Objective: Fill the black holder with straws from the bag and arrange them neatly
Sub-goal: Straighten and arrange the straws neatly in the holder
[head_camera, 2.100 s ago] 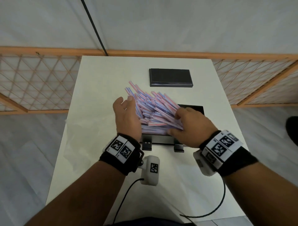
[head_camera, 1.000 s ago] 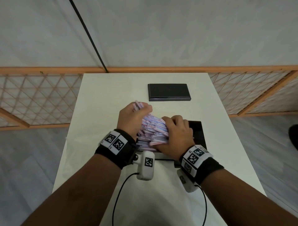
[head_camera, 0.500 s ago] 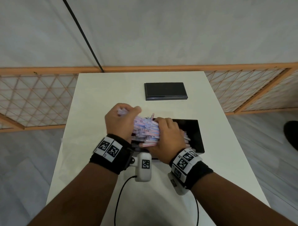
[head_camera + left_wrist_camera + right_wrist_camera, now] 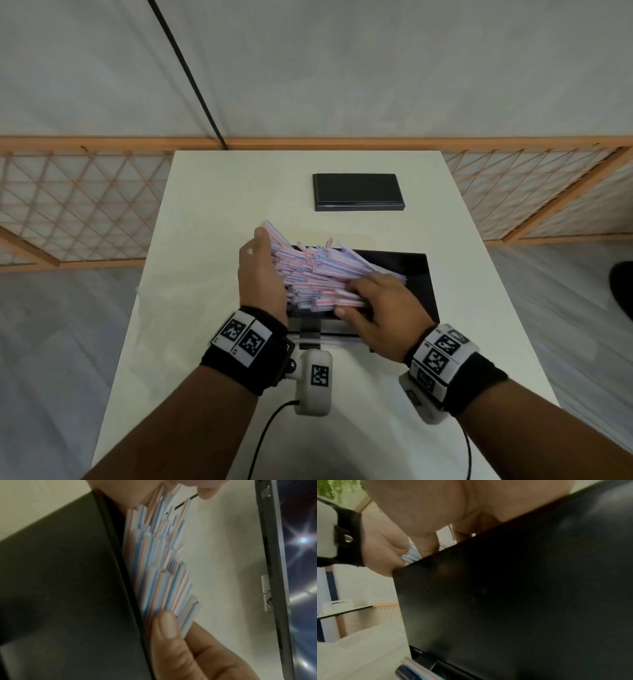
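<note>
Left hand (image 4: 262, 275): grip spread flat, fingers straight, palm pressed against the left ends of the straws (image 4: 318, 274). In the left wrist view the thumb (image 4: 167, 627) lies along the straw ends; the other fingers are mostly out of frame.

Right hand (image 4: 380, 311): fingers extended and lying on top of the pile near its front right, pressing down, not curled round anything. Fingertips partly buried among the straws; exact contact hard to make out. The right wrist view is mostly filled by the holder's dark wall (image 4: 522, 601), with only palm and a sliver of straw ends visible above the rim.

Straws: thin tubes, white with red and blue stripes, a loose fanned heap, ends uneven, several poking up and leftward past the left hand. The heap sits in and over the left part of the holder (image 4: 419, 274); how many lie fully inside is hidden by hands and pile.

Holder: black, rectangular, smooth, glossy walls, open top, right portion showing dark interior. A metal bar and clips (image 4: 310, 337) at its front edge, partly hidden by the wrists.

Tabletop (image 4: 212, 240): white, matte. Farther back, well apart, a flat black rectangular lid (image 4: 358, 192) with bevelled edges. Bag not made out with certainty.
</note>
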### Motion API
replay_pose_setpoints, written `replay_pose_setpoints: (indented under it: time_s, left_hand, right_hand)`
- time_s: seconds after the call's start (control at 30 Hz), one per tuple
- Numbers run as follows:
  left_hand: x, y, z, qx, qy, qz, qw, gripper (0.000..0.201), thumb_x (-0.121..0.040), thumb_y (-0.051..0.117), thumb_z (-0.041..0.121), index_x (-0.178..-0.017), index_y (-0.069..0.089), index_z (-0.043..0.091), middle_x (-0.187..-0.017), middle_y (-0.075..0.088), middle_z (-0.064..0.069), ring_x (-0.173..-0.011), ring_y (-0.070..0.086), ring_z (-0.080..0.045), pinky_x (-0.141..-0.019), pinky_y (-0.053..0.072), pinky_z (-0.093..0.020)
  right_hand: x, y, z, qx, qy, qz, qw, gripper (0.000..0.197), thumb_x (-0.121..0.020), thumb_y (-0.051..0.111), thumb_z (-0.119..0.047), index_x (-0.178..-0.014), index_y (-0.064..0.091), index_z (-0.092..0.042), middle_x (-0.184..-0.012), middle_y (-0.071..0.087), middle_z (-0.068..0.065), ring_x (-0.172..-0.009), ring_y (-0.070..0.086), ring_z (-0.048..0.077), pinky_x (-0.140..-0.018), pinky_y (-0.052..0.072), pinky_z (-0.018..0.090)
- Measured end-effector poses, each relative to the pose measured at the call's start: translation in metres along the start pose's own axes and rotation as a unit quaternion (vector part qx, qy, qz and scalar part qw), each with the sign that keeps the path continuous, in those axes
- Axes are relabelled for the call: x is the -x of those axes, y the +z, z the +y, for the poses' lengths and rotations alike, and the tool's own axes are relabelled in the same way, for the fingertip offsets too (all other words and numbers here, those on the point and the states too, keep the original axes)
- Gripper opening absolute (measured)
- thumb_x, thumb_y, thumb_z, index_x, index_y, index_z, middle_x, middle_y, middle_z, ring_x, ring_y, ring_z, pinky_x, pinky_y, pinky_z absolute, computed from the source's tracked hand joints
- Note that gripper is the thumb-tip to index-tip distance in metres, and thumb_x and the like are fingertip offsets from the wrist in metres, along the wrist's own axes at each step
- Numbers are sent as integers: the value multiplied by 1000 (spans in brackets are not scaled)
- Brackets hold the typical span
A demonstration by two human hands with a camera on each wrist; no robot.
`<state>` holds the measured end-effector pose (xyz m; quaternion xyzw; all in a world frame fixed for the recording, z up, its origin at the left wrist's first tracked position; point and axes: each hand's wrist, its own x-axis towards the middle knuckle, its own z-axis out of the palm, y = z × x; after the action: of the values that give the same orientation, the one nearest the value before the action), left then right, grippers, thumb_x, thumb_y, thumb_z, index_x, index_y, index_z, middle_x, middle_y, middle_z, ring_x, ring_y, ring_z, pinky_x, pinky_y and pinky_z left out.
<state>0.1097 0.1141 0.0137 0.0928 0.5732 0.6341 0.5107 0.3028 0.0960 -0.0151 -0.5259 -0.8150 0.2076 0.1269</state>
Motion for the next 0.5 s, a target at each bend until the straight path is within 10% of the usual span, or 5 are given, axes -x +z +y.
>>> replay_pose_setpoints:
  time_s: [0.33,0.5]
  left_hand:
    - [0,-10,1,-66,-18,6,998,64,-62,52,82,-100,59,32,-115,65,-1,-110,64,-29,-100,50,-53]
    - [-5,-9,-2,-71,16,13,997,91,-60,54,82,-114,58,10,-113,68,-9,-105,65,-32,-98,51,-54]
  right_hand:
    - [-14,-8,-13,45,28,-126,991,78,-78,25,-84,-121,57,-28,-114,63,-2,-108,60,21,-91,51,38]
    - [-21,-12,-12,86,66,-164,981,84,-70,20,-95,-101,55,-25,-100,67,-1,-96,64,21,-84,53,38]
